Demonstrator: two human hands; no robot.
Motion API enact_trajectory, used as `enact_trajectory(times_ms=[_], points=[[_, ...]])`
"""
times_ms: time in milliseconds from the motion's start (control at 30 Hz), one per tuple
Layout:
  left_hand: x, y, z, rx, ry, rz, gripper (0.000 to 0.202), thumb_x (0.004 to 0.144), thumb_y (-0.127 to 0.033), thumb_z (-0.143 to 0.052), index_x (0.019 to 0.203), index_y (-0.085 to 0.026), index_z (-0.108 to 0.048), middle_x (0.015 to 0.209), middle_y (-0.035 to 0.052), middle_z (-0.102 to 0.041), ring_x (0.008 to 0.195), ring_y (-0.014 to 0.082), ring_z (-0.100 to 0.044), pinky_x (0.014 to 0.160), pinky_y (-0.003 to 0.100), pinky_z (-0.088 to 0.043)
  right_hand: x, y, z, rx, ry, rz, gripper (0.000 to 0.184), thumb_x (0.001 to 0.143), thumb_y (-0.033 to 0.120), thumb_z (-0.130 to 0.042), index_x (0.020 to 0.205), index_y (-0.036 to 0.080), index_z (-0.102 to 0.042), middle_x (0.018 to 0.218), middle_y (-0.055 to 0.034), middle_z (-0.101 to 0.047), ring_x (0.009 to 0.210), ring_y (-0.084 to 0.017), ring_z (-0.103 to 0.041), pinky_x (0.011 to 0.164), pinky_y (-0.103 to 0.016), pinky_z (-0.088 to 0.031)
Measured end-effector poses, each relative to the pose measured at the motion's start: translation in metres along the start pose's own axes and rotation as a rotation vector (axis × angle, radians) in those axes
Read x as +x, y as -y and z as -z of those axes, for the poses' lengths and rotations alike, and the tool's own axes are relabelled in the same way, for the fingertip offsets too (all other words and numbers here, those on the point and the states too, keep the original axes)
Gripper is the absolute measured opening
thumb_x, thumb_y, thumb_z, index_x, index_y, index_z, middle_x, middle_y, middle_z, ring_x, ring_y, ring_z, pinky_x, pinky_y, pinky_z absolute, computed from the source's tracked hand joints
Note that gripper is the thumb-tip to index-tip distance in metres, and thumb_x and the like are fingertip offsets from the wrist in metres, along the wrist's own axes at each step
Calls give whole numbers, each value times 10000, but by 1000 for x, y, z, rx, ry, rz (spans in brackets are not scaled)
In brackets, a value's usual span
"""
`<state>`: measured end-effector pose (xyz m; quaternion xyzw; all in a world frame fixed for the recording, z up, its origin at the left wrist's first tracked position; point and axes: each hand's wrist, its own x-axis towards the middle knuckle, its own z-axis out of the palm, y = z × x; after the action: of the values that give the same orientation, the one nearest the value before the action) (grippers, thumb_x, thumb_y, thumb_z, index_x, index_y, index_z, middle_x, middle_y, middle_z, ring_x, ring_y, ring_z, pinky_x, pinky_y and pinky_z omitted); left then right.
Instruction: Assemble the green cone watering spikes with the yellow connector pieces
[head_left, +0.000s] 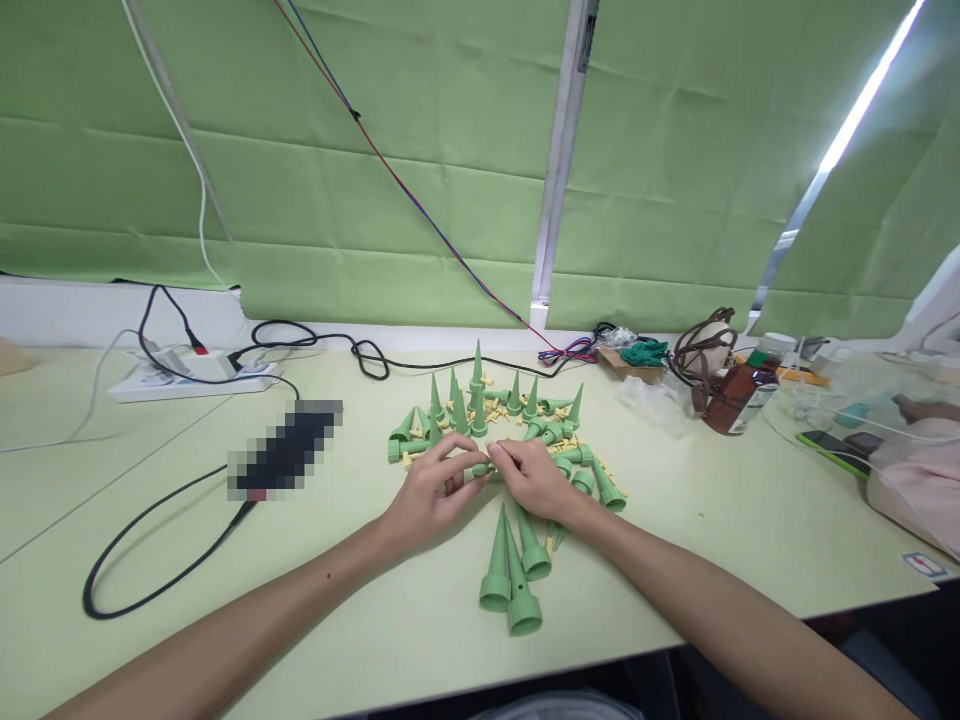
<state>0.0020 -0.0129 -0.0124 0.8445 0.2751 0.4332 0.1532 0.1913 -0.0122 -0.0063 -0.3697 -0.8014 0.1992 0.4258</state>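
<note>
My left hand point(442, 490) has its thumb and fingertips closed on a small green plastic spike point(481, 469), of which only a little shows. Meeting it from the other side, my right hand point(534, 480) pinches at the same piece; whatever lies under its fingers is hidden. Three green cones point(496, 570) with wide hollow ends lie just below my hands. Behind them, several green cones point(478, 385) stand on their bases among small yellow plastic pieces point(499, 408). More green cones point(606, 487) lie on their sides by my right wrist.
At left, a black device point(289, 450), blurred out, trails a looped cable on the table point(360, 630). A white power strip point(191, 375) sits behind it. A brown bottle point(739, 398), a clear plastic bag point(649, 400) and a phone point(832, 450) are at right.
</note>
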Motion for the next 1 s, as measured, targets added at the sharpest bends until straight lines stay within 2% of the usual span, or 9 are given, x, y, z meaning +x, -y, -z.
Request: enact_trajectory(times_ms=[167,267,467,633,700,800,900,1000], points=[[-2,-2,-1,37,12,-24,163,927,-171,-550,1062,-214,-632,1087,57,-546,514,23,-437,519,213,-431,-1,-1,-2,1,-16,-18,428,1012,330,-367,609,192,-323,520,52,-315,488,-98,-292,527,-270,-225],[-2,-1,-2,39,13,20,190,932,-175,-530,1094,-226,-615,1117,61,-529,514,24,-427,507,213,-428,-1,-2,-3,15,-44,-20,415,1013,343,-375,628,193,-345,536,50,-329,502,-101,-307,527,-268,-229],[0,-2,-1,4,-38,128,269,906,-185,-532,1170,-224,-497,1102,49,-503,600,59,-503,558,221,-466,-1,2,-3,71,-129,-51,415,1020,376,-380,645,204,-342,562,47,-362,522,-107,-334,541,-263,-265],[5,-5,2,26,-85,202,144,990,-286,-422,1030,-192,-522,982,40,-535,715,123,-519,652,267,-444,-2,5,-1,124,-147,-54,402,1024,384,-369,662,211,-387,566,42,-405,530,-116,-370,555,-261,-304],[6,-7,3,16,-56,182,254,1014,-304,-357,871,-179,-527,863,31,-529,747,148,-510,689,285,-424,-2,6,0,139,-145,-47,394,1023,386,-377,671,211,-400,570,42,-416,534,-116,-381,563,-259,-316],[8,-8,5,-28,30,156,413,1029,-332,-297,675,-182,-446,712,15,-467,695,156,-464,671,294,-390,-3,6,0,149,-118,-33,382,1020,384,-390,681,209,-416,571,43,-425,540,-117,-390,572,-256,-325],[8,-7,5,-51,112,137,444,1026,-365,-306,642,-184,-436,692,15,-463,693,159,-456,675,297,-385,-3,6,1,153,-90,-21,371,1018,374,-399,688,207,-430,573,43,-434,547,-118,-400,580,-255,-330],[7,-5,5,-38,130,133,434,1015,-384,-340,650,-182,-459,699,18,-481,715,164,-465,695,296,-397,-3,5,1,165,-80,-11,366,1018,368,-400,691,206,-431,582,41,-444,556,-118,-409,590,-255,-337]])
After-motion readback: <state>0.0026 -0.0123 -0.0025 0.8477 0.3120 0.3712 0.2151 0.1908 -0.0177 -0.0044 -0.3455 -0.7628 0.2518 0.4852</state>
